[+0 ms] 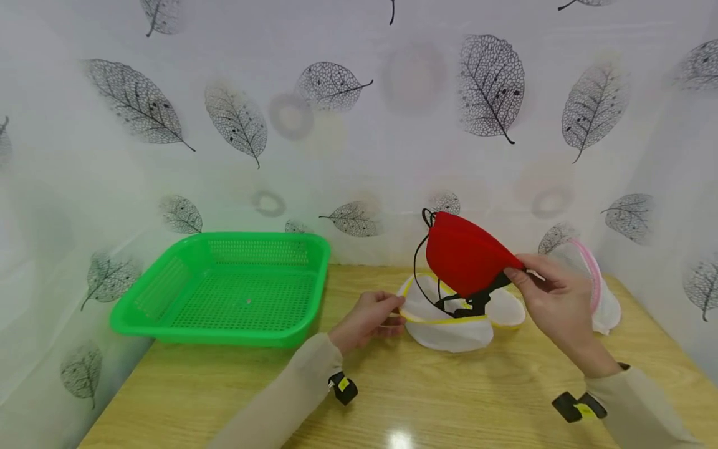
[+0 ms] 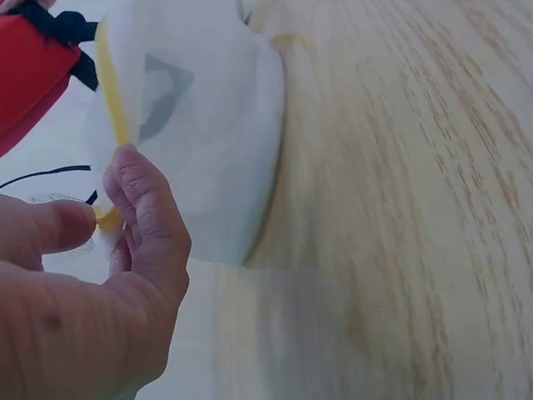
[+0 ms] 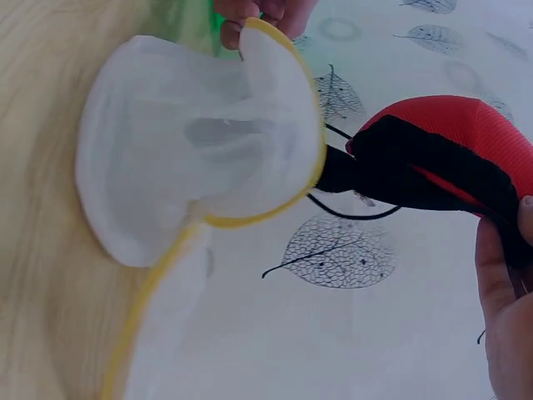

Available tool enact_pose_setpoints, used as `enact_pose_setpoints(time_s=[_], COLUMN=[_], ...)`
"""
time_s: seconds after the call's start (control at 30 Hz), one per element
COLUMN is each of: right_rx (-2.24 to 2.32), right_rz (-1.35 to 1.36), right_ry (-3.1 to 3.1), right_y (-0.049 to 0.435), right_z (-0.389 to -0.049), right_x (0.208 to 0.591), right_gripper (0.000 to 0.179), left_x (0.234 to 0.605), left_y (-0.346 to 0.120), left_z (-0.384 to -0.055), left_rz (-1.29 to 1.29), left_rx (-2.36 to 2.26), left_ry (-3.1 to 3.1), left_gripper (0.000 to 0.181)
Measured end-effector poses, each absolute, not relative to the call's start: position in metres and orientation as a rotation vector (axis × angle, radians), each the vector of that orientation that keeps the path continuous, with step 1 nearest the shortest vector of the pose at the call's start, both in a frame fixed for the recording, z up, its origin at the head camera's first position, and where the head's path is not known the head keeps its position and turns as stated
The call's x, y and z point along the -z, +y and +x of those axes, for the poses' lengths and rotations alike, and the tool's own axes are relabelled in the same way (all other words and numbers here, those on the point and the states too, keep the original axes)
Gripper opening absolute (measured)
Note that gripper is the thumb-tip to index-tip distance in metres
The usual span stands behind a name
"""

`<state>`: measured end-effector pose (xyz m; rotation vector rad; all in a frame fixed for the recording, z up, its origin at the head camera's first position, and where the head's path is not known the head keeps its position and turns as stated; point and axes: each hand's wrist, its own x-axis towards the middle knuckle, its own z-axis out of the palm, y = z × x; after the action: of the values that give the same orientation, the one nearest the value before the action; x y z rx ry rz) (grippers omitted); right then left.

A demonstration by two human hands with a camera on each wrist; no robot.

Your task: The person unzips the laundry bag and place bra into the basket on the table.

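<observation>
We're at a wood-grain tabletop (image 1: pixel 460 399), leaf-print sheeting (image 1: pixel 359 162) behind and on both sides; home or workplace, can't tell!

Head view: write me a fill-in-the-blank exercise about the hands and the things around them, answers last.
1. The right hand holds a garment coloured black and ____.
2. The left hand pinches the ____ edge of a white bag.
3. The green basket stands to the ____ of both hands.
4. The other white bag is edged in ____.

Missing words: red; yellow; left; pink.
</observation>
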<state>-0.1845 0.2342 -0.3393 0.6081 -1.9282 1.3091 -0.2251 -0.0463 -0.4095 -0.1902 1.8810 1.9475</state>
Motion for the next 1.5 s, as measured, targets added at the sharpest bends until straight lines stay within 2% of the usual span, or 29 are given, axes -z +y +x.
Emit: enact_pose_setpoints(time_s=[0.17,0.3,0.47,0.57,0.7,1.0,1.17,1.37,1.43,1.5], right_rx=[-1.350,-1.443,-1.446,-1.439,-1.458,-1.534,-1.463,-1.400,-1.443,-1.461], right_rz=[0.583,0.603,0.556,0.539,0.533,0.543,0.484,0.457,0.482,0.503], right_ry=[-1.862,-1.742,-1.722,-1.735,-1.720,-1.669,-1.726,-1.804,-1.775,-1.756], right_y=[0.236,0.236,0.235,0.235,0.235,0.233,0.229,0.218,0.212,0.205], right_z=[-0.186,-0.190,-0.190,-0.191,-0.194,-0.205,-0.207,-0.210,-0.212,-0.215], right_x=[0.329,0.321,0.314,0.313,0.312,0.318,0.320,0.316,0.314,0.312], right_gripper=[0.023,0.028,0.023,0.019,0.018,0.018,0.019,0.022,0.022,0.022], left_x=[0.398,0.385,0.373,0.368,0.361,0.364,0.371,0.376,0.377,0.378], left_y=[-0.054,-0.069,-0.100,-0.122,-0.151,-0.215,-0.251,-0.283,-0.291,-0.298], left_z=[-0.210,-0.187,-0.157,-0.142,-0.128,-0.119,-0.113,-0.105,-0.104,-0.104], left_rz=[-0.061,0.151,0.410,0.478,0.628,0.982,0.964,0.813,0.788,0.784], left_rx=[-1.937,-1.817,-1.545,-1.397,-1.183,-0.645,-0.509,-0.425,-0.404,-0.375], left_ry=[1.916,2.095,2.477,2.676,2.920,3.464,3.581,3.645,3.661,3.687], left_gripper=[0.036,0.039,0.025,0.016,0.013,0.025,0.023,0.033,0.029,0.016])
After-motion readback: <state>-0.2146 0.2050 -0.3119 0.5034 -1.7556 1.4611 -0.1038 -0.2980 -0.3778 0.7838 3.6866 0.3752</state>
